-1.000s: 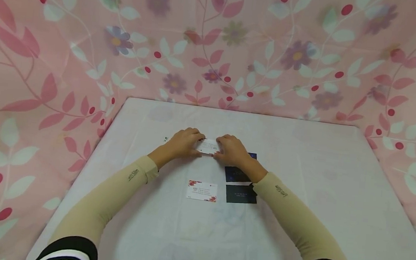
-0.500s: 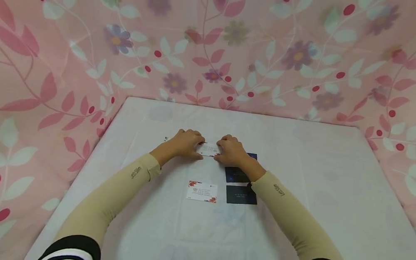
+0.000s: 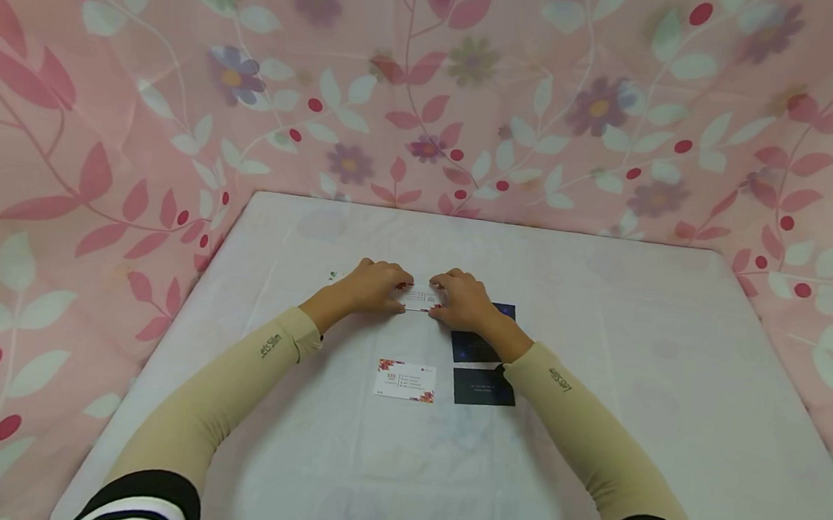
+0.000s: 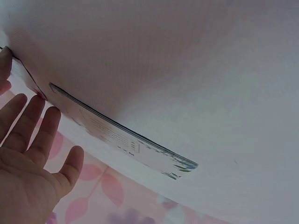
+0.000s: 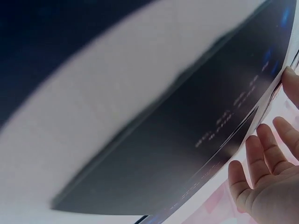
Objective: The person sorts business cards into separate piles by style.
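Near the middle of the table in the head view, my left hand [image 3: 372, 287] and right hand [image 3: 467, 300] pinch opposite ends of a white business card [image 3: 420, 297] with red flower corners. Thumbs are on its near side, fingertips on its far side. Behind my left wrist, a white card with green leaves [image 4: 121, 135] lies on the cloth; its edge looks layered in the left wrist view. Under my right forearm sits a dark blue card [image 3: 474, 348], partly covered, with a black card [image 3: 484, 387] nearer to me. Another red-flowered white card [image 3: 405, 381] lies left of the black one.
A white cloth [image 3: 594, 445] covers the table. Pink floral fabric [image 3: 433, 86] hangs along the back and both sides. Beige sleeves [image 3: 215, 400] cover my forearms.
The held white card has shifted slightly toward me and now sits flatter, and the gap between my fingertips has narrowed a little. The other cards stay where they were.
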Action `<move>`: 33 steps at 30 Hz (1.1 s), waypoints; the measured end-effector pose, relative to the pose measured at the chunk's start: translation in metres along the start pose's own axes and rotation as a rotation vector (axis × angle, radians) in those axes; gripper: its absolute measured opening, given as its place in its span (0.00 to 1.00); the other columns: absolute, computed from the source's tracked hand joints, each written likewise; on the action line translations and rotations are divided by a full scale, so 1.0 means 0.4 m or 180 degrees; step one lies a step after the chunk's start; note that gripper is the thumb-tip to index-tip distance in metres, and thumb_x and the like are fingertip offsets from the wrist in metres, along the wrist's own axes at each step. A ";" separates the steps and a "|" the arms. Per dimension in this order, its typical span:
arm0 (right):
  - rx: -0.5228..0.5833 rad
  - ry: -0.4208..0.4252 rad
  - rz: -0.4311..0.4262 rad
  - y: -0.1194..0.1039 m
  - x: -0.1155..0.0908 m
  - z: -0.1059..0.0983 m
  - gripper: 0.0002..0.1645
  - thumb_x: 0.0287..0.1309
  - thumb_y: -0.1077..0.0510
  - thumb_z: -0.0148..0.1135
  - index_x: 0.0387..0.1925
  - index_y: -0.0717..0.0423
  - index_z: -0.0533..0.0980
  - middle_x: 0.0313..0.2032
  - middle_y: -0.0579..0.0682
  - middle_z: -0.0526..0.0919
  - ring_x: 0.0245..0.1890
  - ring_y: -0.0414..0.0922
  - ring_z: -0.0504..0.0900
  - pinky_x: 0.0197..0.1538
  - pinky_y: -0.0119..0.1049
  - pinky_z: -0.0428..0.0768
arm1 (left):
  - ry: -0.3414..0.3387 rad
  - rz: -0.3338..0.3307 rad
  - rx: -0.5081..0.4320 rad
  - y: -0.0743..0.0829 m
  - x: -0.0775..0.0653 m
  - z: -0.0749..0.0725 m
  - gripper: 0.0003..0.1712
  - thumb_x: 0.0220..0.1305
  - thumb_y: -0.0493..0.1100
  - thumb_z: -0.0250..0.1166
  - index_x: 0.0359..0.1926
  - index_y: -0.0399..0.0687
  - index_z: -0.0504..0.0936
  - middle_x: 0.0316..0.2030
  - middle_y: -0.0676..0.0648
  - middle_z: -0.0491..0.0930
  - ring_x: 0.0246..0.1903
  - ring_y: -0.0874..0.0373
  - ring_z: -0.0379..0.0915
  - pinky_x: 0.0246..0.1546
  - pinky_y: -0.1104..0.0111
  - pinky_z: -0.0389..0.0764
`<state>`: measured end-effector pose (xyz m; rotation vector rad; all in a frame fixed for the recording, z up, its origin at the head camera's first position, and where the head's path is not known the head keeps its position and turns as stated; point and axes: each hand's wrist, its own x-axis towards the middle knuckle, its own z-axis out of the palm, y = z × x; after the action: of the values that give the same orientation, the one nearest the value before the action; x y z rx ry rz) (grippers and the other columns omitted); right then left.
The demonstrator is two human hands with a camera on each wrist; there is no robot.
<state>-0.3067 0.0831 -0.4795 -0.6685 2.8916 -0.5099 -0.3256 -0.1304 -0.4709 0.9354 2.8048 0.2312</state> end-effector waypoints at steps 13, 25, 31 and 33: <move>0.0044 0.0005 0.0096 0.001 -0.002 0.003 0.35 0.56 0.47 0.71 0.63 0.52 0.74 0.55 0.54 0.79 0.57 0.53 0.76 0.61 0.54 0.71 | -0.0020 -0.0017 -0.0120 0.008 -0.011 -0.010 0.34 0.60 0.52 0.72 0.66 0.50 0.74 0.59 0.47 0.79 0.58 0.46 0.75 0.55 0.46 0.69; 0.0100 -0.0026 0.0157 -0.001 -0.004 -0.002 0.35 0.56 0.48 0.71 0.63 0.54 0.73 0.57 0.54 0.78 0.57 0.53 0.75 0.64 0.54 0.71 | -0.0037 -0.0017 -0.0170 0.010 -0.007 -0.013 0.36 0.61 0.51 0.71 0.68 0.50 0.71 0.60 0.47 0.79 0.59 0.45 0.74 0.55 0.44 0.70; 0.0122 -0.0015 0.0136 -0.007 -0.008 -0.005 0.35 0.56 0.49 0.71 0.63 0.55 0.73 0.57 0.55 0.78 0.57 0.54 0.76 0.63 0.55 0.72 | -0.0046 -0.0033 -0.0165 0.004 -0.006 -0.008 0.34 0.61 0.52 0.71 0.66 0.49 0.73 0.59 0.48 0.79 0.58 0.45 0.74 0.56 0.44 0.70; 0.0123 -0.0005 0.0135 -0.008 -0.010 -0.005 0.34 0.56 0.49 0.71 0.63 0.54 0.74 0.57 0.55 0.79 0.57 0.54 0.76 0.63 0.55 0.72 | -0.0051 -0.0031 -0.0174 0.002 -0.003 -0.006 0.34 0.61 0.52 0.71 0.66 0.49 0.73 0.59 0.48 0.79 0.58 0.46 0.74 0.56 0.45 0.70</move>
<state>-0.3024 0.0829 -0.4763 -0.6002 2.8800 -0.5579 -0.3245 -0.1307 -0.4684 0.9073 2.7729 0.2960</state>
